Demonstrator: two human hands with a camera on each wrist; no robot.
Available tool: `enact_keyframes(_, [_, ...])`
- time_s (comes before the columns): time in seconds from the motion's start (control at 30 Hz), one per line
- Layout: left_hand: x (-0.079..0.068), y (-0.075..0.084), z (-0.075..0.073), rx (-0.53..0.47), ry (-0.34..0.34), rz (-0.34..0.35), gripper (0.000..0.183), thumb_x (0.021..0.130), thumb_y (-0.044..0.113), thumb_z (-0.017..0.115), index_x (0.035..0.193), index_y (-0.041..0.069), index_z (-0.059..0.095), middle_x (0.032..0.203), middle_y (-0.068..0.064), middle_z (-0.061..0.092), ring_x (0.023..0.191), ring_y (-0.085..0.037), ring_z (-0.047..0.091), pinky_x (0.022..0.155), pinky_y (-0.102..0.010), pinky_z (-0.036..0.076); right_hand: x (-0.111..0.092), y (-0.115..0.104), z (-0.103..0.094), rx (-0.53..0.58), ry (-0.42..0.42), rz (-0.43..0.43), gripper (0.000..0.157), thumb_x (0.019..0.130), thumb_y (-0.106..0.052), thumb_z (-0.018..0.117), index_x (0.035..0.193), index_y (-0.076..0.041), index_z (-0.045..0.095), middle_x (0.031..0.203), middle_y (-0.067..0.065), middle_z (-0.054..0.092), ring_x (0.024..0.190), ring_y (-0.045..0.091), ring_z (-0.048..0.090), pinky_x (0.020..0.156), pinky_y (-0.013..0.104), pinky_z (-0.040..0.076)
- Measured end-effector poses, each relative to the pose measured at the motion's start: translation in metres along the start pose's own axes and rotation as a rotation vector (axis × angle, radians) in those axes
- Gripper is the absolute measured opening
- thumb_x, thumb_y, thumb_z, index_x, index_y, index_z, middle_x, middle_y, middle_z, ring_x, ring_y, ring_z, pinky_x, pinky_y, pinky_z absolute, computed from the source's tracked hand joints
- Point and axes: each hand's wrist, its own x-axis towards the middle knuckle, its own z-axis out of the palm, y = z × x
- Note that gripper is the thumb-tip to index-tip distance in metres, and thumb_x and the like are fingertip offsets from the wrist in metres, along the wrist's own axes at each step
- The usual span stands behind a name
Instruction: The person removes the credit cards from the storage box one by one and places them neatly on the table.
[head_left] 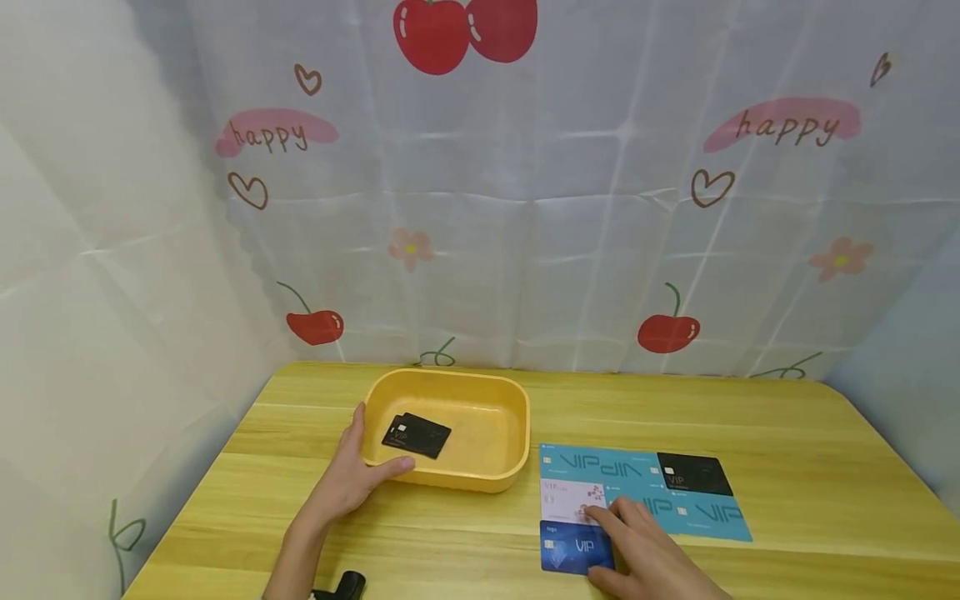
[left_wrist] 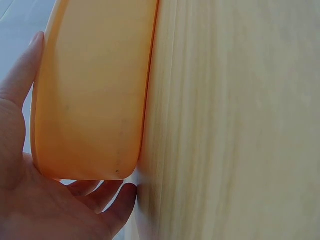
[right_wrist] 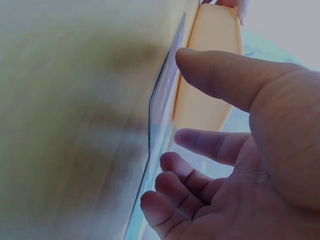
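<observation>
My left hand (head_left: 348, 482) holds the near left corner of a yellow plastic container (head_left: 480, 482), its thumb over the front rim and its fingers along the left side. Two overlapping black VIP cards (head_left: 417, 436) lie inside. To the right, my right hand (head_left: 648, 554) is over a group of cards, thumb and index finger apart. Its thumb is at the lower edge of a dark blue VIP card (head_left: 562, 554), and the index fingertip is over a pale pink card (head_left: 561, 502). Teal cards (head_left: 600, 463) and a black card (head_left: 693, 473) lie beside them.
The wood-grain table (head_left: 442, 542) carries everything. At its near edge, beside my left forearm, a black object (head_left: 350, 585) is partly cut off by the frame. A white cloth (head_left: 480, 283) printed with cherries, hearts and "happy" hangs behind the table.
</observation>
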Motion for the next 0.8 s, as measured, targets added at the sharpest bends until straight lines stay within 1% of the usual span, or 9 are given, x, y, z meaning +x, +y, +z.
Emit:
enact_keyframes(0.1, [0.000,0.000,0.000,-0.001,0.001,-0.001,0.124,0.081,0.042,0.081,0.157,0.005,-0.009,0.160,-0.026,0.000,0.146,-0.041,0.006,0.115,-0.059,0.011,0.000,-0.004,-0.001,0.021,0.006,0.022,0.068,0.081,-0.048,0.078,0.133,-0.009,0.061,0.102,0.000,0.044,0.094,0.021,0.044,0.072,0.035,0.043])
enact_keyframes(0.17, [0.000,0.000,0.000,-0.001,0.002,-0.003,0.123,0.081,0.042,0.081,0.157,0.005,-0.009,0.160,-0.026,0.000,0.146,-0.041,0.006,0.115,-0.059,0.011,-0.001,-0.007,-0.002,0.046,0.018,0.036,0.065,0.081,-0.048,0.078,0.131,-0.011,0.062,0.102,0.000,0.046,0.094,0.021,0.045,0.075,0.037,0.046])
enact_keyframes(0.27, [0.000,0.000,0.000,-0.001,0.005,-0.005,0.122,0.081,0.041,0.081,0.157,0.006,-0.009,0.160,-0.026,0.000,0.146,-0.041,0.007,0.115,-0.059,0.012,-0.001,-0.012,-0.003,0.097,0.047,0.036,0.060,0.081,-0.047,0.078,0.128,-0.013,0.064,0.105,-0.001,0.049,0.096,0.022,0.047,0.080,0.044,0.048])
enact_keyframes(0.33, [0.000,0.000,0.001,0.001,0.007,-0.006,0.122,0.081,0.041,0.081,0.157,0.006,-0.009,0.160,-0.026,0.000,0.146,-0.041,0.007,0.115,-0.059,0.012,-0.002,-0.014,-0.004,0.130,0.064,0.022,0.058,0.081,-0.046,0.079,0.127,-0.014,0.064,0.108,-0.001,0.052,0.097,0.023,0.048,0.083,0.049,0.050])
enact_keyframes(0.37, [0.000,0.000,0.001,0.002,0.007,-0.006,0.122,0.081,0.040,0.081,0.157,0.006,-0.009,0.160,-0.026,0.000,0.146,-0.041,0.007,0.115,-0.059,0.012,-0.003,-0.015,-0.005,0.146,0.071,0.014,0.057,0.081,-0.045,0.079,0.126,-0.014,0.063,0.109,-0.001,0.052,0.097,0.023,0.049,0.083,0.049,0.050])
enact_keyframes(0.5, [0.000,0.000,0.001,0.003,0.007,-0.004,0.122,0.081,0.041,0.081,0.157,0.005,-0.009,0.161,-0.025,0.000,0.146,-0.041,0.007,0.115,-0.059,0.011,-0.006,-0.019,-0.007,0.218,0.100,-0.013,0.056,0.082,-0.042,0.079,0.128,-0.014,0.061,0.111,0.000,0.055,0.096,0.022,0.052,0.082,0.048,0.052])
enact_keyframes(0.6, [0.000,0.000,0.001,0.007,0.007,-0.005,0.122,0.081,0.041,0.081,0.157,0.005,-0.008,0.161,-0.026,0.000,0.146,-0.041,0.007,0.115,-0.059,0.011,-0.007,-0.024,-0.009,0.248,0.131,-0.034,0.057,0.084,-0.043,0.078,0.130,-0.014,0.060,0.113,0.000,0.056,0.098,0.022,0.054,0.081,0.046,0.052])
enact_keyframes(0.7, [0.000,0.000,0.001,0.006,0.007,-0.006,0.123,0.081,0.041,0.081,0.157,0.005,-0.009,0.160,-0.026,0.000,0.146,-0.041,0.007,0.115,-0.059,0.011,-0.006,-0.028,-0.010,0.243,0.165,-0.052,0.057,0.085,-0.045,0.076,0.130,-0.015,0.059,0.114,-0.002,0.057,0.099,0.020,0.054,0.081,0.044,0.052])
enact_keyframes(0.8, [0.000,-0.001,0.001,0.001,0.007,-0.007,0.123,0.081,0.041,0.081,0.157,0.005,-0.009,0.160,-0.026,0.000,0.146,-0.041,0.007,0.115,-0.059,0.011,-0.005,-0.034,-0.011,0.233,0.190,-0.052,0.056,0.085,-0.048,0.074,0.129,-0.016,0.060,0.110,-0.004,0.057,0.097,0.017,0.053,0.078,0.037,0.052])
